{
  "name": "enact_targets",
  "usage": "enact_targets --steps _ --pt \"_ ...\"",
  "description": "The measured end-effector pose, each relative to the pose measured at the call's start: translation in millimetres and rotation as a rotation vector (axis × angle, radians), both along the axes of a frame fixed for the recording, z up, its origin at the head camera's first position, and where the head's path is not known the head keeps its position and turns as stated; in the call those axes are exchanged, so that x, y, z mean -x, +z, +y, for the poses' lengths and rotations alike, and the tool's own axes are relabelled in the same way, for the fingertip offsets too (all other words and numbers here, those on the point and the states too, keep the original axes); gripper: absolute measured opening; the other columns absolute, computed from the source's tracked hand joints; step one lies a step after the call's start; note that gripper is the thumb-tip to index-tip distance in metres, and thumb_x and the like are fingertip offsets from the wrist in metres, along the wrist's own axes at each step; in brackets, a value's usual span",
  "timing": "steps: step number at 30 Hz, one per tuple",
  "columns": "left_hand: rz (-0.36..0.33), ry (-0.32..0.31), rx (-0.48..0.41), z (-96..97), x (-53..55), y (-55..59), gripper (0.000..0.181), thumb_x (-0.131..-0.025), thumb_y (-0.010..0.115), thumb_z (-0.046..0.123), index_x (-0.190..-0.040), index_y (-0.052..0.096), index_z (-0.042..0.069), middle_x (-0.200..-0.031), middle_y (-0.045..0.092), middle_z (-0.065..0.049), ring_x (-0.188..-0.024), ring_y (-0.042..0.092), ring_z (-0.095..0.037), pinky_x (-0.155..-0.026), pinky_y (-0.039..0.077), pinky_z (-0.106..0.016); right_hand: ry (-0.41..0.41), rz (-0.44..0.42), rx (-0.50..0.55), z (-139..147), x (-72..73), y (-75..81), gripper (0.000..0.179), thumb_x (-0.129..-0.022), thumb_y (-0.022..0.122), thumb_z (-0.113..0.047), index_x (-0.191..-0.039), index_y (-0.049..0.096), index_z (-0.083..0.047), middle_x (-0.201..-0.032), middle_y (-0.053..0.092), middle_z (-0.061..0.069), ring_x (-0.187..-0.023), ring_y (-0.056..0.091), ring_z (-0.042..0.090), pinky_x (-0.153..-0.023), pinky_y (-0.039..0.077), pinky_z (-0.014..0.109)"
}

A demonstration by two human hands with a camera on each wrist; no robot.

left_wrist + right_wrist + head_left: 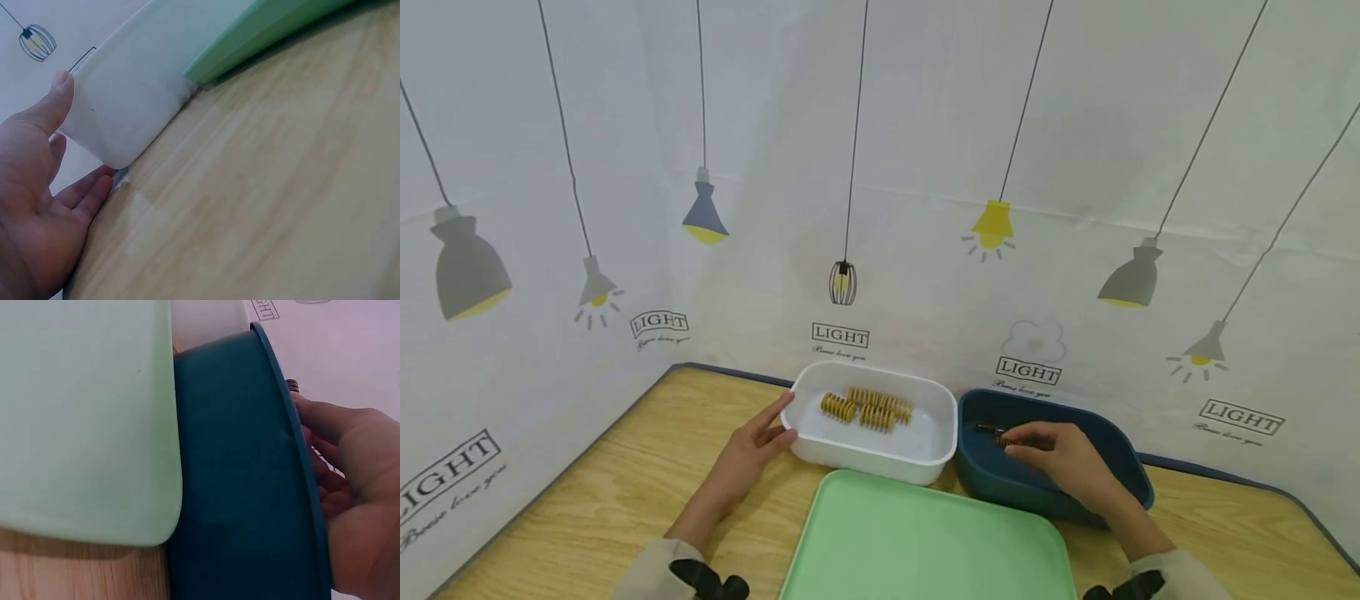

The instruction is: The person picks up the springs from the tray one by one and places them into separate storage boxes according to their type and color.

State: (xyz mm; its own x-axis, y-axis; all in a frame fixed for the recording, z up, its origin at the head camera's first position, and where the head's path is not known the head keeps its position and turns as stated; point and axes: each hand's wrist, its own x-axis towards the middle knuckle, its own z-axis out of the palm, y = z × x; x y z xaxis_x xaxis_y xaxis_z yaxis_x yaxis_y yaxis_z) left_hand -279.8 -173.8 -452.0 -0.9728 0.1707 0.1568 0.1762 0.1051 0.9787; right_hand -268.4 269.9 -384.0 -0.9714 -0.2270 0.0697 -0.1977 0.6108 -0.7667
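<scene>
My left hand [747, 457] touches the left end of a white container [857, 452], thumb and fingers spread against its outside corner. Several yellow coil springs [837, 407] lie inside that container. To the right, my right hand [1060, 458] reaches over a dark blue container [1037, 492] and pinches a small coil spring [1002, 438] between thumb and fingertips. A thin dark piece shows by the spring; whether it is part of it I cannot tell. In the right wrist view, the blue wall hides most of the fingers, and only the coil spring's end [292, 385] shows.
A light green tray [925, 542] lies in front of both containers, close to them. The two containers stand side by side on a wooden table [730, 400]. Behind rises a white wall covering [925, 250] printed with lamps.
</scene>
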Motion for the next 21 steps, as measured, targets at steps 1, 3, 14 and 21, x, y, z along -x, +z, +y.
enact_targets --steps 1,3,14,21 --pt "0.004 -0.001 -0.001 -0.2 -0.1 0.0 0.062 -0.094 0.061 0.027 -0.15 0.034 0.027 -0.155 0.025 0.002 -0.129 0.044 -0.028 -0.104 0.038 -0.039 0.003 -0.003 0.001 1.1 2.1 -1.1 0.033 -0.085 0.072 -0.036 -0.109 0.071 -0.013 -0.108 0.067 0.005 -0.078 0.061 0.023 -0.06 0.052 0.035" --pt "0.005 -0.001 -0.001 -0.6 -0.1 -0.2 0.062 -0.094 0.061 0.027 -0.15 0.034 0.027 -0.155 0.025 0.003 -0.13 0.043 -0.028 -0.105 0.038 -0.04 0.01 -0.005 -0.009 2.7 5.9 -2.5 0.033 -0.086 0.071 -0.035 -0.109 0.071 -0.012 -0.109 0.067 0.006 -0.081 0.062 0.022 -0.062 0.053 0.035" --pt "-0.003 -0.004 -0.011 -1.5 -0.2 0.1 0.063 -0.093 0.062 0.028 -0.15 0.035 0.027 -0.155 0.024 0.004 -0.13 0.043 -0.028 -0.105 0.037 -0.04 0.029 -0.002 -0.086 7.0 22.7 -9.4 0.029 -0.087 0.071 -0.032 -0.108 0.073 -0.012 -0.113 0.066 0.009 -0.093 0.063 0.019 -0.069 0.052 0.033" --pt "-0.001 0.001 0.013 -1.9 0.4 -0.2 0.061 -0.094 0.062 0.03 -0.149 0.036 0.028 -0.155 0.024 0.005 -0.131 0.042 -0.028 -0.105 0.036 -0.041 0.017 -0.03 -0.146 7.3 30.2 -16.8 0.022 -0.086 0.073 -0.028 -0.102 0.074 -0.013 -0.106 0.069 0.006 -0.094 0.062 0.019 -0.069 0.052 0.032"
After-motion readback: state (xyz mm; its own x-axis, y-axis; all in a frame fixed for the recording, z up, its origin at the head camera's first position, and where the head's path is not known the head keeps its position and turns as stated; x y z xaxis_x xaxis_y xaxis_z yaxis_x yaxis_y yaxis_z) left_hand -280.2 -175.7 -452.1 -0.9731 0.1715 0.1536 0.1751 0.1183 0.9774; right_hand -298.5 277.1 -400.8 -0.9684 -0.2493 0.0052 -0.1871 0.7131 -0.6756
